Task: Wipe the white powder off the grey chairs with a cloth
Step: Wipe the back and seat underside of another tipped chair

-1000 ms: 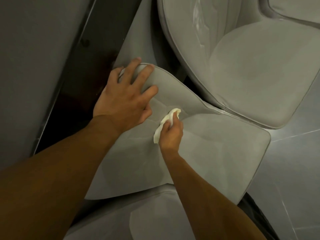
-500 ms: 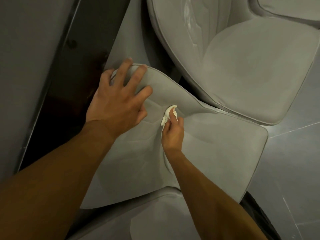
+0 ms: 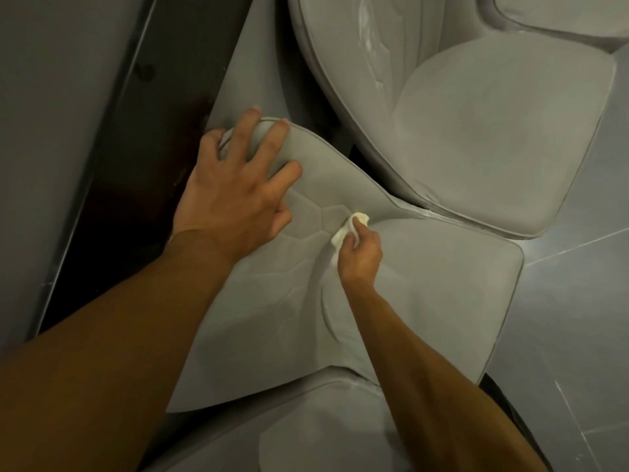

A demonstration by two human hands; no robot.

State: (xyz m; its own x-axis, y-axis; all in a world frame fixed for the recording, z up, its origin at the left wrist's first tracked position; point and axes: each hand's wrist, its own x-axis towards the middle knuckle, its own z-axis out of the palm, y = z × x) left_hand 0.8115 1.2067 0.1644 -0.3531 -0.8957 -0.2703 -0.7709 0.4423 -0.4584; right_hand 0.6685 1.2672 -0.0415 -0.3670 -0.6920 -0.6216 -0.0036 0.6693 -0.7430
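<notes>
The cloth (image 3: 347,229) is noted as small, white and crumpled into a wad. It is pressed into the crease where the backrest and the seat of the middle grey chair (image 3: 442,294) meet, near the side edge that faces the neighbouring chair. One bunched end is seen beyond the fingers; a second end hangs out below the thumb side.

The cloth is clenched in the right hand (image 3: 360,257), whose fingers are curled round it. The knuckles are turned up and the forearm is stretched in from the lower right, across the seat.

The left hand (image 3: 235,189) is laid on the top of the same backrest with its fingers spread and nearly straight. The fingertips are set along the piped upper rim and the thumb is tucked against the stitched front face. Nothing is held in it.

The middle chair's upholstery is seen as matt grey with hexagonal stitching. No distinct powder can be made out on it.

On the second grey chair (image 3: 493,131), which touches it at the upper right, white powder streaks (image 3: 371,35) are visible on the backrest. Part of a third chair (image 3: 323,437) is seen at the bottom edge. Grey floor tiles (image 3: 578,301) are seen at the right.
</notes>
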